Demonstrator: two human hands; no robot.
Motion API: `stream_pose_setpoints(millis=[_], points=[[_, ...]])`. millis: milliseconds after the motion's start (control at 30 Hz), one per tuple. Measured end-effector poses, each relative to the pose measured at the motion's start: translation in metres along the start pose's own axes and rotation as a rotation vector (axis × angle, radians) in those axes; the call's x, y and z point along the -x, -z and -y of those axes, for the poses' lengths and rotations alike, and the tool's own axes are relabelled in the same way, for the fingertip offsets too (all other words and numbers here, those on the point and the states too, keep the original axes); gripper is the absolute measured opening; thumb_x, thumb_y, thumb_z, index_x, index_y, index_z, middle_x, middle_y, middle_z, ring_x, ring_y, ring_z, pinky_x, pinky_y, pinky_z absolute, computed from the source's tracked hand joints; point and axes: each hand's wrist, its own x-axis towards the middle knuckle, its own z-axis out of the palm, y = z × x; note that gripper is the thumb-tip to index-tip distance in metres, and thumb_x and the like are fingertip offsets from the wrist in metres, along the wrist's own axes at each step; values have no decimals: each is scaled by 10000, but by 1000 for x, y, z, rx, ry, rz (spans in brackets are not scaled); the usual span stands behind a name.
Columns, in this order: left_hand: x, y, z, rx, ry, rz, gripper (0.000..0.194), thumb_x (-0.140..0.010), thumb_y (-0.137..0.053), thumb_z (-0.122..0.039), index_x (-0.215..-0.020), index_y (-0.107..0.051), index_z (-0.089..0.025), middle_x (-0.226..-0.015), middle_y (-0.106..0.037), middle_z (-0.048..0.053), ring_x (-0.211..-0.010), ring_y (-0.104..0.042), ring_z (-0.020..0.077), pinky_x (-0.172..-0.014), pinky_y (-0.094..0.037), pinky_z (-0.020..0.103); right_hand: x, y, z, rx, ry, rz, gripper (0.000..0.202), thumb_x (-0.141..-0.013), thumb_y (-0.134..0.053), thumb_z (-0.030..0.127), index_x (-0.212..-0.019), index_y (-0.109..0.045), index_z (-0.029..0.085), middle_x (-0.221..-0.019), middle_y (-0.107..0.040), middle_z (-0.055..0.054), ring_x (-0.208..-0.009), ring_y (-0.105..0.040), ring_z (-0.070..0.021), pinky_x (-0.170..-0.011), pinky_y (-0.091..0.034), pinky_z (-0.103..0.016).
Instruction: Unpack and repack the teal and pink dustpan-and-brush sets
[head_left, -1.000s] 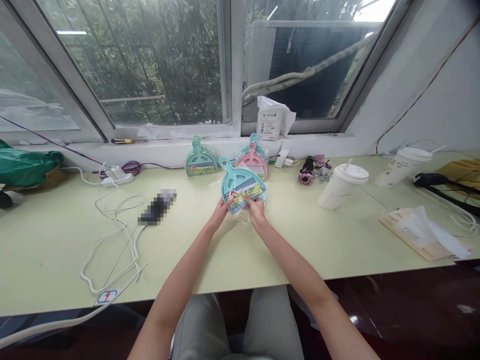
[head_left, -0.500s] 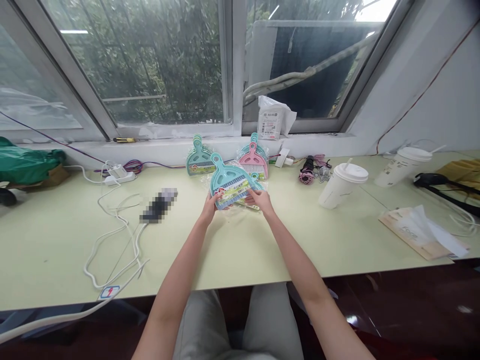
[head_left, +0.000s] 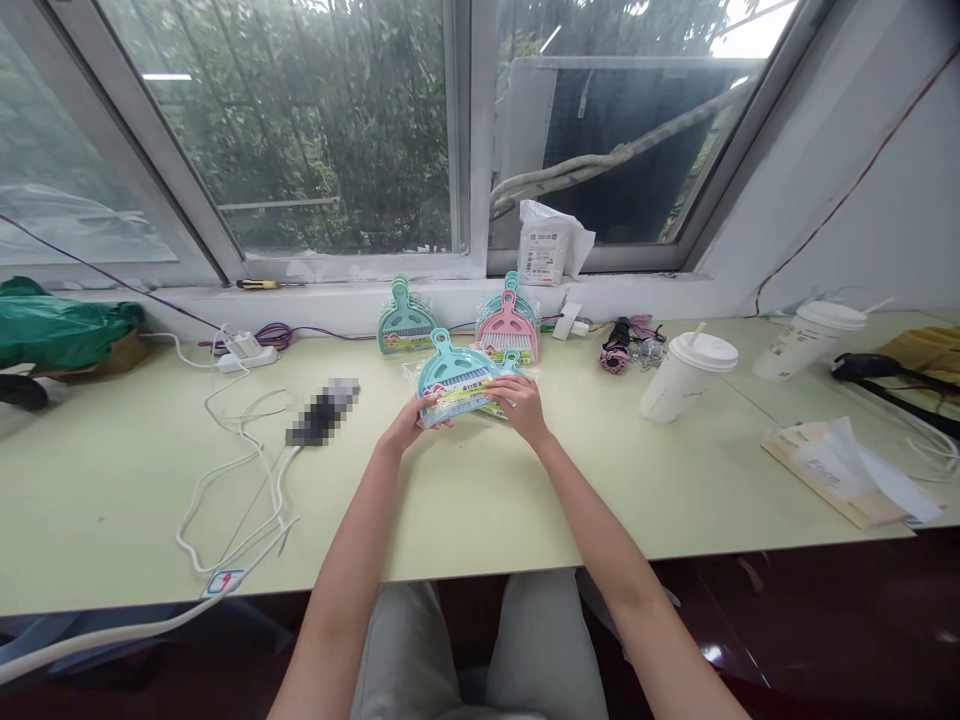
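A light blue dustpan and brush set (head_left: 459, 376) in clear wrapping is held tilted above the table, its handle pointing away from me. My left hand (head_left: 407, 424) grips its lower left corner. On its right side, my right hand (head_left: 520, 402) has its fingers over the label. Part of another blue set (head_left: 511, 362) shows behind my right hand. Against the wall stand a stack of green-blue dustpan sets (head_left: 405, 320) at left and a stack with a pink dustpan (head_left: 508, 322) in front at right.
White cables and a power strip (head_left: 247, 358) lie at left, near a pixelated object (head_left: 322, 412). To the right are a lidded white cup (head_left: 684, 378), a second cup (head_left: 808, 340), a paper packet (head_left: 847, 470) and a pink-black bundle (head_left: 615, 348). A white package (head_left: 544, 250) stands on the sill.
The held dustpan set has tipped flatter and come slightly lower. My left hand has moved a little left and down, its fingers now under the edge. The view has shifted slightly.
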Motion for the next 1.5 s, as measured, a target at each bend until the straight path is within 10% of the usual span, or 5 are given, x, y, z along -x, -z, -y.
stream_pose_setpoints(millis=[367, 733, 1100, 1400, 1500], points=[[9, 5, -2, -132, 10, 109, 620, -809, -636, -361, -1346, -372, -197, -1148, -637, 139, -720, -697, 209, -549, -540, 279, 0, -23, 6, -353, -463, -218, 616, -736, -678, 370, -1317, -493, 282, -1416, -403, -86, -1227, -457, -243, -971, -433, -410], [21, 4, -16, -287, -327, 70, 1138, -589, -813, -208, -1471, -132, -437, -1454, -387, 113, -1051, -589, 207, -825, -511, 324, -15, -36, -8, -980, -947, -177, 500, -559, -736, 379, -983, -513, 238, -929, -646, -15, -846, -646, -193, -654, -533, -308], [4, 2, -10, -640, -587, -245, 211, -795, -636, -348, -943, -740, -239, -1250, -555, 85, -1255, -453, 282, -980, -434, 395, -12, -23, -8, -1003, -943, -79, 514, -534, -759, 407, -898, -429, 255, -900, -608, 12, -801, -616, -169, -657, -502, -300], [3, 14, -10, -452, -497, -656, 735, -757, -673, -394, -1411, -349, -309, -1118, -644, 55, -691, -602, 132, -676, -469, 256, -29, -35, -8, -669, -715, 157, 485, -555, -763, 463, -818, -435, 222, -760, -596, 17, -720, -576, -167, -617, -418, -265], [-6, 37, -14, -618, -403, -705, 530, -716, -710, -295, -1224, -566, -259, -1024, -677, 62, -742, -624, 184, -697, -442, 267, -51, -52, -17, -427, -675, 235, 428, -560, -767, 405, -785, -456, 218, -727, -577, 29, -653, -547, -156, -581, -395, -260]])
